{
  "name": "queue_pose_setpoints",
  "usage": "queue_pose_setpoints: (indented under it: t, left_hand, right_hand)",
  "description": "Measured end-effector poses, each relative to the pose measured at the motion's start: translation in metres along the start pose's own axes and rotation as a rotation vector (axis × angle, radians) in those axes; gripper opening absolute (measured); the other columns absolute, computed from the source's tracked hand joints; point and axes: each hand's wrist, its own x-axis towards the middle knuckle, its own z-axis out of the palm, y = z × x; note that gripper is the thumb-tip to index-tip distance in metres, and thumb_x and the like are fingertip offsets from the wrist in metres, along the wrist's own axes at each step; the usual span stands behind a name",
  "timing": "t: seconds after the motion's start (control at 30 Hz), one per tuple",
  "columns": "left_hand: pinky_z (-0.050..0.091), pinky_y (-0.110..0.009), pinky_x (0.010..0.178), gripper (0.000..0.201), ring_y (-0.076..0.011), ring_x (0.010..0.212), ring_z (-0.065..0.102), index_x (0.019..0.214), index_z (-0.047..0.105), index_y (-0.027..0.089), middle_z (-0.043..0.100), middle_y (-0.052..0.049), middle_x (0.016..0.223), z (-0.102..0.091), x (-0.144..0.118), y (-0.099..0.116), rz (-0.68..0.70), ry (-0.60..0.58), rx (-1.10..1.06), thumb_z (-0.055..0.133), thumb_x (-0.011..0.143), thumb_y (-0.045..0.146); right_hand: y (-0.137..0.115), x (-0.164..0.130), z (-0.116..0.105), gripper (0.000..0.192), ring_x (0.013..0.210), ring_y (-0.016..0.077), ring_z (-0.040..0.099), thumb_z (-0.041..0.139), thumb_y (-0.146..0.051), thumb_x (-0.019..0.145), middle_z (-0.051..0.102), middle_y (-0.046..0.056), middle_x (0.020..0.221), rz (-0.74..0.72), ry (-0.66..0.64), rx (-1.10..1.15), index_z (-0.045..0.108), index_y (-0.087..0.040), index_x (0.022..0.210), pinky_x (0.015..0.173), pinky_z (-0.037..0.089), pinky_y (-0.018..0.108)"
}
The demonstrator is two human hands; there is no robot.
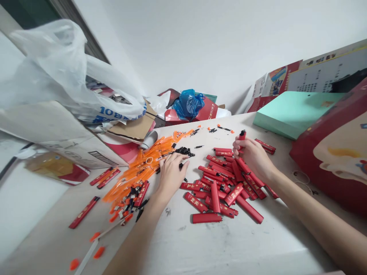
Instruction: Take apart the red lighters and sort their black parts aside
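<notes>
Red lighter (242,136) upright in right hand (252,156) closed fingers, left hand (171,172) fingers spread on black bits (185,151)

Plain white room, cluttered worktop

A bare white wall (200,42) rises behind the pale table (218,244); left of the wall, a dark window frame (83,34).

pretty bright, soft even light all over, no clear single source. shadows are weak, just a faint smudge under the right hand (252,156) and its forearm on the table (218,244). the white wall (200,42) looks a bit washed out but there's no hard glare. wide-angle lens bends and stretches everything near the edges, and the plastic bag (57,72) and the boxes at the sides look soft. the middle is fairly sharp.
</notes>
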Motion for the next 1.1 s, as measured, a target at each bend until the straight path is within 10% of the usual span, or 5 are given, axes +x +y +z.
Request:
queue_pose_setpoints:
  t: [0.23, 0.43, 0.77, 1.1]
  left_hand:
    - [0.037, -0.050, 0.110, 0.044, -0.0306, 0.138, 0.049, 0.138, 0.055, 0.023, 0.057, -0.012, 0.147, 0.017, 0.070, 0.020, 0.166, -0.149, 0.105, 0.056, 0.094, 0.019]
    - [0.045, -0.044, 0.102, 0.024, -0.0281, 0.111, 0.066, 0.106, 0.074, 0.021, 0.073, -0.011, 0.113, 0.041, 0.107, 0.021, 0.198, -0.251, 0.146, 0.060, 0.088, 0.016]
    - [0.045, -0.045, 0.103, 0.028, -0.0290, 0.112, 0.063, 0.108, 0.070, 0.017, 0.071, -0.013, 0.111, 0.050, 0.102, 0.010, 0.216, -0.149, 0.124, 0.046, 0.095, 0.016]
    - [0.051, -0.039, 0.097, 0.030, -0.0226, 0.104, 0.064, 0.114, 0.065, 0.020, 0.065, -0.009, 0.114, 0.009, 0.051, 0.018, 0.148, -0.018, -0.232, 0.038, 0.102, 0.024]
  right_hand:
    - [0.007, 0.028, -0.044, 0.046, 0.073, 0.0194, 0.061, 0.057, -0.065, 0.092, 0.063, 0.003, 0.076, -0.137, 0.158, -0.298, 0.055, -0.022, 0.073, 0.077, 0.051, 0.034]
    - [0.023, 0.032, -0.033, 0.050, 0.098, 0.0244, 0.066, 0.048, -0.066, 0.097, 0.074, 0.010, 0.102, -0.198, -0.047, -0.343, 0.063, -0.021, 0.085, 0.096, 0.050, 0.042]
    - [0.049, 0.051, -0.045, 0.055, 0.110, 0.0270, 0.072, 0.059, -0.073, 0.087, 0.078, 0.014, 0.107, -0.003, 0.017, -0.102, 0.069, -0.019, 0.087, 0.107, 0.048, 0.044]
    - [0.034, 0.050, -0.055, 0.047, 0.110, 0.0252, 0.072, 0.056, -0.066, 0.093, 0.078, 0.012, 0.106, -0.077, 0.019, 0.025, 0.068, -0.021, 0.091, 0.104, 0.052, 0.043]
